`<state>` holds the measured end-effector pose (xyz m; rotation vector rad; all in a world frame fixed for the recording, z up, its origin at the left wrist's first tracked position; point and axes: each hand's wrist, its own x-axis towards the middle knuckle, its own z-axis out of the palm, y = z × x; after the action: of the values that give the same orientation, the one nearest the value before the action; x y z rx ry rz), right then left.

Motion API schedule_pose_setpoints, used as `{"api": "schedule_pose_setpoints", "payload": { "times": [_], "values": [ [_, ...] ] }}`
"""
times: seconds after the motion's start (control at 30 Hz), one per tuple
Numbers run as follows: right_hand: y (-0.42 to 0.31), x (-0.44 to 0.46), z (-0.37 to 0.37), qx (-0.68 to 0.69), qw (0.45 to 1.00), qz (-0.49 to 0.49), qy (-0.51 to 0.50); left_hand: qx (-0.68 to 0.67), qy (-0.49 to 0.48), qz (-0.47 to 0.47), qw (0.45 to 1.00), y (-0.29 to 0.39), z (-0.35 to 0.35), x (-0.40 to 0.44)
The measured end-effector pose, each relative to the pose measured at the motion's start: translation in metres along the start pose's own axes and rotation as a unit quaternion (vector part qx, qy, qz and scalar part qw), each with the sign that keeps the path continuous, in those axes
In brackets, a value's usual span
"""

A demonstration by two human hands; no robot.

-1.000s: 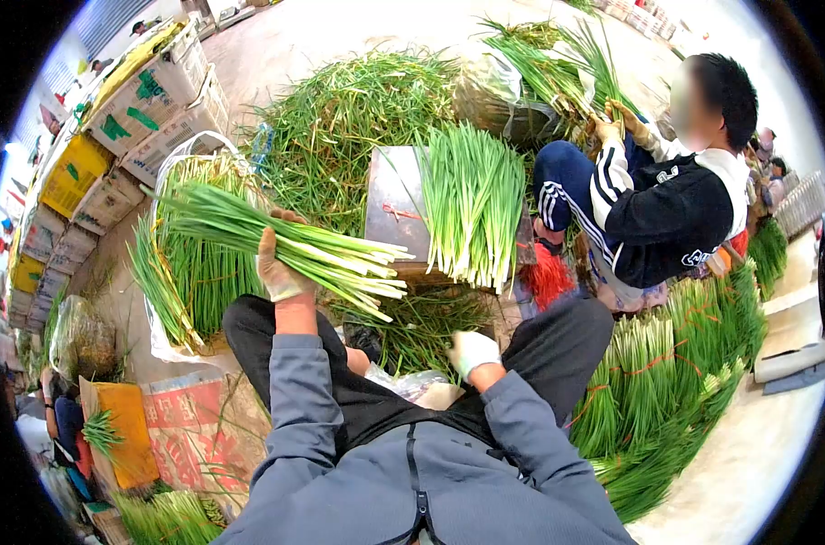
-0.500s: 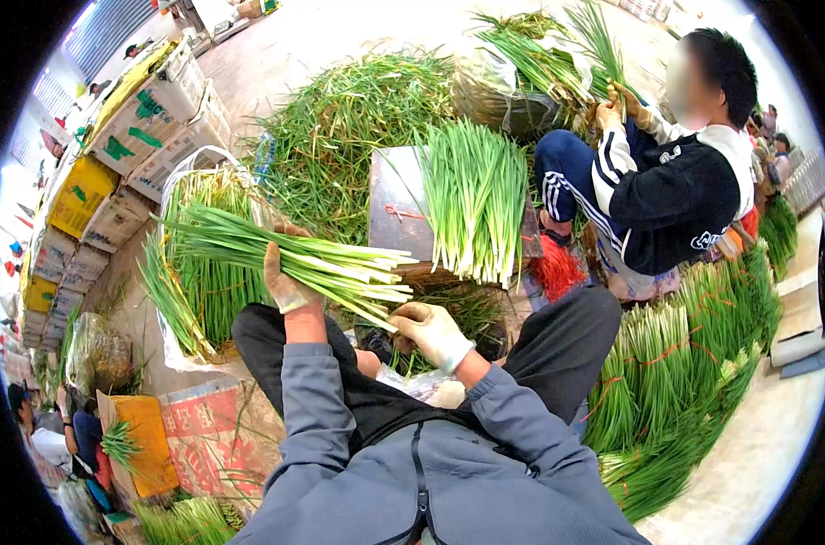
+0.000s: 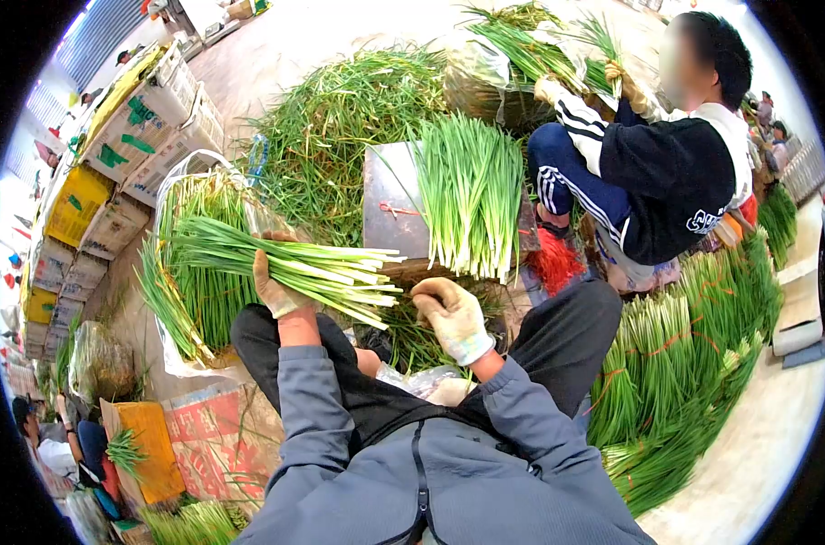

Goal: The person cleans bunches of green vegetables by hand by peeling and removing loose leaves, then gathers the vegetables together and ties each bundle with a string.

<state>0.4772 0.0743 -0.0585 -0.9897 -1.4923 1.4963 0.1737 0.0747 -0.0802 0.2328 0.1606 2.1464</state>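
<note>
My left hand (image 3: 279, 283), in a pale glove, is wrapped round a bunch of green stalks (image 3: 331, 272), with the white ends to the right and the leaves to the left. Just right of those ends is my right hand (image 3: 453, 318), also gloved, its fingers curled; whether anything small is between them is hidden. Beyond it, a pile of stalks (image 3: 470, 200) lies on a low board (image 3: 390, 195) beside a red tie (image 3: 400, 211). A white-lined basket of stalks (image 3: 208, 272) stands at the left.
Loose leaves (image 3: 349, 127) are heaped behind the board. A co-worker (image 3: 671, 173) sits at the right, holding stalks. Red ties (image 3: 554, 262) lie near that person's feet. Tied bundles (image 3: 667, 354) stand at the right, stacked boxes (image 3: 149, 118) at the left, and flattened cardboard (image 3: 222, 440) lies lower left.
My right hand rose from my lap to the white stalk ends, then drew slightly away to the right. My left hand kept its hold. The co-worker's hands moved apart.
</note>
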Motion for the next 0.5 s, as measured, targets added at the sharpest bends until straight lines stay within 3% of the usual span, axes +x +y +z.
{"api": "schedule_pose_setpoints", "payload": {
  "times": [0.1, 0.17, 0.3, 0.4, 0.5],
  "values": [
    [0.004, -0.001, -0.003, 0.014, 0.999, 0.049, -0.01, -0.018, -0.002, -0.007, 1.0, 0.002, -0.001, -0.001],
    [0.002, 0.001, 0.008, -0.209, 0.959, -0.194, 0.009, -0.02, -0.001, -0.013, 1.0, -0.001, -0.001, 0.0],
    [0.005, 0.005, 0.016, -0.117, 0.966, -0.232, 0.012, -0.051, -0.009, -0.028, 0.998, -0.003, 0.0, -0.001],
    [-0.001, 0.0, 0.008, 0.033, 0.995, -0.095, 0.018, -0.037, -0.006, -0.022, 0.999, 0.0, -0.002, -0.002],
    [-0.028, -0.004, -0.013, 0.176, 0.983, 0.012, 0.051, -0.045, -0.011, -0.025, 0.999, 0.004, -0.006, -0.001]
  ]
}}
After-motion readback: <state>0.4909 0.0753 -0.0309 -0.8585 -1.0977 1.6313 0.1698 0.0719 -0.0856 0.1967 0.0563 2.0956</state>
